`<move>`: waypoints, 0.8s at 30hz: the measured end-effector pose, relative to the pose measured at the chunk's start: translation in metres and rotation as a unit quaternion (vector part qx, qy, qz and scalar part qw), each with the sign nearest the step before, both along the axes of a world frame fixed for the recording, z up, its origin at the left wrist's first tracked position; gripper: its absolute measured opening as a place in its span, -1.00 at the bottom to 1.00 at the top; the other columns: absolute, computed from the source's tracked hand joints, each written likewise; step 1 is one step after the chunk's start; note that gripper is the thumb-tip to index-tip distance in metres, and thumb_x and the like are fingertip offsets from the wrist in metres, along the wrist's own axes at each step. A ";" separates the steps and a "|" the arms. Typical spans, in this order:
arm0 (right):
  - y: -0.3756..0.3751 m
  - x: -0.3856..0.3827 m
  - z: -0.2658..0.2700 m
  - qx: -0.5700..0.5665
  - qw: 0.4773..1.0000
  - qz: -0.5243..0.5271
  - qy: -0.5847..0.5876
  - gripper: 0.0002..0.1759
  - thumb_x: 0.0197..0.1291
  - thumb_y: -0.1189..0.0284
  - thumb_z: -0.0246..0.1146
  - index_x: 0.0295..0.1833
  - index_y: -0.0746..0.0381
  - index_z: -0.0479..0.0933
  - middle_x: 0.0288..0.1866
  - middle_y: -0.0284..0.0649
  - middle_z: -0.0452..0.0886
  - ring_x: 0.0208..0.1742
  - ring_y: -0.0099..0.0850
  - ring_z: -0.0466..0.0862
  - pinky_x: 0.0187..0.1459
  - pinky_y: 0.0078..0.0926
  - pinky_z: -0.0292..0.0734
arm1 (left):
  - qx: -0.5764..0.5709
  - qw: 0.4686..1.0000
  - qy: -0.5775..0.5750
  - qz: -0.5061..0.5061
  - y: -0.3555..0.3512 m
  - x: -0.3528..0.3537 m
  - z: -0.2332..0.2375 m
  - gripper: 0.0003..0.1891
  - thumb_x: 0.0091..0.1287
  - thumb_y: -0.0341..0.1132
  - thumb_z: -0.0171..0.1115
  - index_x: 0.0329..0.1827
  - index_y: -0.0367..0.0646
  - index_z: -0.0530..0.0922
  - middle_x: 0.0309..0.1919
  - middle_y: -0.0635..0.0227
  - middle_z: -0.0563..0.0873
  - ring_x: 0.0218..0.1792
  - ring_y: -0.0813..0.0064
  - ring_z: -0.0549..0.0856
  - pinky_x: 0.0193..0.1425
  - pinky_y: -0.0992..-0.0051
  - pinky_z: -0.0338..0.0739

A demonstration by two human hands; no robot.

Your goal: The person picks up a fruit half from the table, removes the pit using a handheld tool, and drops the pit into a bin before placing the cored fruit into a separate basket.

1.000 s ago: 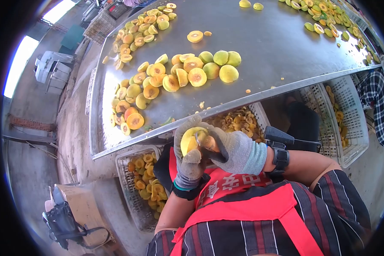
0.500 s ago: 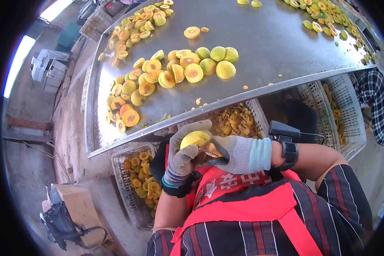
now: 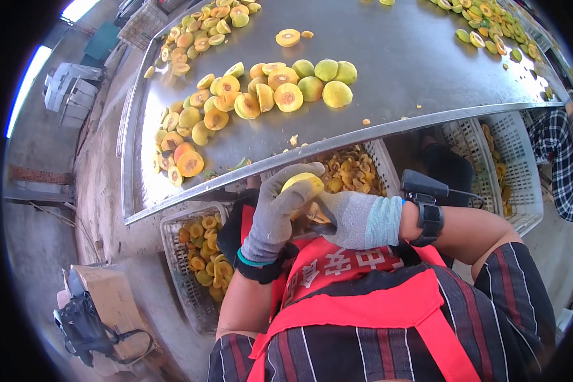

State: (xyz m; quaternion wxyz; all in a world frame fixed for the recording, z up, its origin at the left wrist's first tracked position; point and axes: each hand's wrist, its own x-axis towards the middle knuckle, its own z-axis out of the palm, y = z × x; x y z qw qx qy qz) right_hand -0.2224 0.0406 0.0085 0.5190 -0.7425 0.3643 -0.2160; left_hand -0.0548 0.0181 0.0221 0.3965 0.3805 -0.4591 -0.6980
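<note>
My left hand (image 3: 274, 213), in a grey glove, wraps over a yellow-green fruit (image 3: 302, 183) just below the steel table's front edge (image 3: 388, 126). Pressed against the fruit from the right is my gloved right hand (image 3: 353, 219), gripping a small cutting tool (image 3: 318, 215) whose blade is mostly hidden behind the fruit. Both hands work close to my chest, above a red apron (image 3: 363, 305). On the table lies a cluster of whole and halved fruits (image 3: 280, 89).
White crates sit under the table: one with halved fruits (image 3: 200, 254) at the left, one with pits and scraps (image 3: 350, 172) behind my hands, others at the right (image 3: 509, 165). More fruit piles lie far left (image 3: 204, 32) and far right (image 3: 490, 19). A person in plaid (image 3: 563, 153) stands right.
My left hand has turned the fruit so its glove now covers most of it, and the cut face no longer shows. Both hands shifted slightly up toward the table edge.
</note>
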 end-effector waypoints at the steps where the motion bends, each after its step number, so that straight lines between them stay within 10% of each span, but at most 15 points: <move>1: -0.002 -0.002 -0.001 -0.134 0.984 0.007 0.116 -0.68 0.20 0.28 0.20 -0.04 0.24 0.40 -0.46 -0.19 0.57 -0.54 -0.39 0.60 -0.47 -0.45 0.53 | 0.047 0.998 -0.027 -0.035 -0.003 -0.001 0.001 -0.60 0.31 -0.23 -0.02 0.06 -0.36 0.50 -0.14 0.19 0.64 -0.22 0.45 0.66 -0.17 0.54 0.58; 5: -0.014 -0.004 0.007 -0.001 0.998 0.058 0.001 -0.74 0.23 0.28 0.18 -0.10 0.23 0.42 -0.50 -0.26 0.55 -0.61 -0.55 0.55 -0.57 -0.59 0.46 | 0.075 0.993 0.009 -0.086 -0.015 0.011 -0.018 -0.63 0.25 -0.30 0.09 0.04 -0.35 0.53 -0.04 0.23 0.62 -0.10 0.43 0.64 0.00 0.50 0.54; 7: -0.017 -0.007 0.030 0.382 0.922 0.047 0.045 -0.78 0.24 0.30 0.17 -0.15 0.24 0.45 -0.56 -0.28 0.52 -0.66 -0.58 0.51 -0.66 -0.64 0.35 | 0.087 0.986 0.030 -0.140 -0.015 0.014 -0.017 -0.64 0.26 -0.28 0.10 0.03 -0.35 0.54 -0.08 0.24 0.63 -0.07 0.43 0.63 0.02 0.49 0.53; 13: -0.010 -0.014 0.012 0.564 0.791 0.035 -0.236 -0.76 0.25 0.25 0.21 -0.24 0.22 0.47 -0.64 -0.43 0.37 -0.73 -0.66 0.33 -0.72 -0.71 0.18 | 0.059 0.986 0.142 -0.063 -0.007 0.001 -0.028 -0.55 0.30 -0.19 0.08 0.14 -0.34 0.45 0.01 0.23 0.59 -0.03 0.41 0.60 0.05 0.42 0.52; 19: -0.001 -0.008 0.006 0.610 0.668 0.059 -0.422 -0.78 0.29 0.31 0.16 -0.33 0.23 0.42 -0.66 -0.44 0.32 -0.75 -0.68 0.30 -0.74 -0.74 0.16 | -0.045 0.987 0.126 0.094 -0.010 -0.009 -0.030 -0.48 0.38 -0.04 -0.01 0.19 -0.33 0.38 -0.09 0.12 0.62 -0.18 0.42 0.63 -0.16 0.46 0.57; 21: 0.002 -0.011 0.007 0.584 0.706 0.028 -0.400 -0.78 0.29 0.32 0.15 -0.33 0.23 0.42 -0.67 -0.43 0.32 -0.76 -0.68 0.29 -0.75 -0.74 0.16 | 0.041 0.955 0.269 0.115 -0.016 0.017 -0.034 -0.43 0.39 0.05 -0.09 0.17 -0.32 0.38 -0.28 0.01 0.66 -0.56 0.44 0.60 -0.55 0.57 0.50; 24: 0.002 -0.026 -0.004 0.531 0.779 -0.039 -0.332 -0.78 0.25 0.31 0.18 -0.30 0.26 0.43 -0.68 -0.38 0.36 -0.79 -0.65 0.32 -0.78 -0.72 0.14 | -0.058 0.968 0.109 0.219 0.000 0.076 -0.024 -0.36 0.35 0.10 -0.05 0.22 -0.33 0.35 -0.26 -0.01 0.66 -0.68 0.46 0.54 -0.64 0.56 0.43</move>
